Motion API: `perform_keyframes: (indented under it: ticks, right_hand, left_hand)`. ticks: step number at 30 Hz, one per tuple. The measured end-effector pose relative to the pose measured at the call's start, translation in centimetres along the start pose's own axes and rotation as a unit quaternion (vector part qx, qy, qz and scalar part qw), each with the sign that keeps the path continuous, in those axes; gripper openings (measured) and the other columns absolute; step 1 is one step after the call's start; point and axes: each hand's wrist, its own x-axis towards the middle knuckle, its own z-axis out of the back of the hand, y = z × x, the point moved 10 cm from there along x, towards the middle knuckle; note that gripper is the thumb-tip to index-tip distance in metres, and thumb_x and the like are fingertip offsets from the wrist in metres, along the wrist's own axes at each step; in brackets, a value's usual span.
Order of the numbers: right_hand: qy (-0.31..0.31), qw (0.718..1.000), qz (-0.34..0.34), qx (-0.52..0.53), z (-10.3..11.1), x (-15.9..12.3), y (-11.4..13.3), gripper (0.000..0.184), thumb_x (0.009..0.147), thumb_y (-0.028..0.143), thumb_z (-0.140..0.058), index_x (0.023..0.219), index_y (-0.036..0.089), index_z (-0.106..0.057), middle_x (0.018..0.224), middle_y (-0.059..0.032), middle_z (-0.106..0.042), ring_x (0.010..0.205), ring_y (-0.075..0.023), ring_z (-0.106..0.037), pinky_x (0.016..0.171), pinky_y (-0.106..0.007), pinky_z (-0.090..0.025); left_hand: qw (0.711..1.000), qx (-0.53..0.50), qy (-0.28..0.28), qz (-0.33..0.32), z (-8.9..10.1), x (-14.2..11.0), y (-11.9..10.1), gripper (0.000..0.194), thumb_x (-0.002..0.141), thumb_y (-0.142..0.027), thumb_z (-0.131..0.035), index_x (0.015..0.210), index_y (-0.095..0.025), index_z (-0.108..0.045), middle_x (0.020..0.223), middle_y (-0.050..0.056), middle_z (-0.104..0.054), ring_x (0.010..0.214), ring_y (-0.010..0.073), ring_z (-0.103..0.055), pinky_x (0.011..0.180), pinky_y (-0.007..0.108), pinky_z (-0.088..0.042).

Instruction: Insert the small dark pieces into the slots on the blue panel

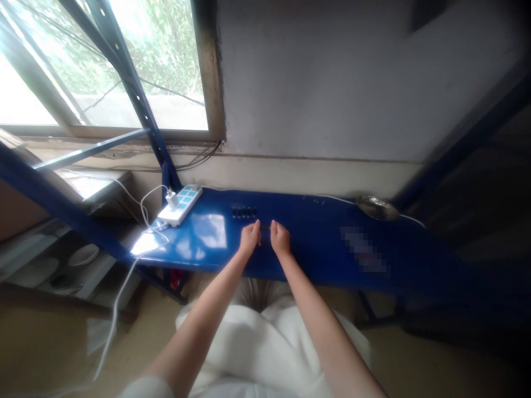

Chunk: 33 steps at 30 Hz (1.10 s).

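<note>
Head view: left hand [249,239] and right hand [281,239] face each other over the blue table [315,257], fingers curled narrow; any held item cannot be confirmed. Small dark pieces [244,213] form a row just beyond the left hand's fingertips — likely light, rigid and easily displaced. Suitable hold: mid-body — light pinch between thumb and index finger

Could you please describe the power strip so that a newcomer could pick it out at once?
Find the blue table by the window. Near its left end lies a long white power strip. Its pale-blue socket panels and the white plug standing in it set it apart from the row of small dark pieces to its right.
</note>
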Motion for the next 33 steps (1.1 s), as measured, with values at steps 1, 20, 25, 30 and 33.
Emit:
perform_keyframes:
  ticks: [1, 20, 25, 30, 33]
  right_hand:
    - [-0.007, 1.000, -0.014, 0.006, 0.2, 0.0, -0.3, 0.049, 0.091, 0.040, -0.022, 0.061, 0.018, -0.054, 0.058, -0.0064, -0.057, 0.055, -0.0151, -0.053, 0.058, -0.027, -0.039]
    - [0.002, 0.999, -0.034, 0.007, -0.1, 0.0, -0.8, 0.053, 0.090, 0.046, -0.021, 0.060, 0.018, -0.054, 0.058, -0.0066, -0.058, 0.054, -0.0143, -0.051, 0.057, -0.026, -0.038]
    - [0.001, 0.995, -0.086, 0.043, 0.2, 0.0, -1.7, 0.052, 0.089, 0.048, -0.022, 0.061, 0.018, -0.054, 0.059, -0.0057, -0.058, 0.055, -0.0152, -0.052, 0.057, -0.026, -0.038]
    - [-0.049, 0.981, -0.167, 0.084, 1.3, -0.4, -3.6, 0.046, 0.087, 0.051, -0.028, 0.064, 0.018, -0.050, 0.059, -0.0035, -0.056, 0.055, -0.0145, -0.050, 0.058, -0.026, -0.039]
    - [-0.060, 0.979, -0.164, 0.108, 1.4, -0.3, -3.6, 0.039, 0.083, 0.052, -0.037, 0.070, 0.018, -0.050, 0.065, -0.0034, -0.056, 0.060, -0.0145, -0.051, 0.060, -0.026, -0.041]
  left_hand:
    - [1.000, -0.018, 0.004, -0.007, -0.1, 0.0, -0.2, 0.047, 0.079, -0.056, -0.043, 0.056, -0.015, -0.048, 0.044, -0.002, -0.050, 0.035, 0.0068, -0.045, 0.041, 0.019, -0.035]
    - [0.999, 0.009, 0.027, -0.028, -0.8, 0.5, 0.5, 0.039, 0.082, -0.050, -0.040, 0.061, -0.017, -0.043, 0.049, -0.004, -0.048, 0.041, 0.0076, -0.048, 0.049, 0.021, -0.038]
    - [1.000, -0.029, -0.006, -0.009, 0.0, 0.5, 0.6, 0.045, 0.082, -0.055, -0.038, 0.058, -0.017, -0.043, 0.047, -0.004, -0.045, 0.038, 0.0078, -0.045, 0.045, 0.021, -0.037]
    - [0.996, -0.079, -0.037, -0.004, 0.7, 0.5, 0.7, 0.040, 0.079, -0.053, -0.045, 0.067, -0.015, -0.047, 0.055, -0.003, -0.050, 0.039, 0.0058, -0.047, 0.043, 0.018, -0.037]
    - [0.998, -0.066, -0.020, -0.013, 0.3, 0.6, 0.8, 0.031, 0.075, -0.045, -0.055, 0.082, -0.015, -0.052, 0.061, -0.003, -0.053, 0.040, 0.0057, -0.048, 0.041, 0.018, -0.038]
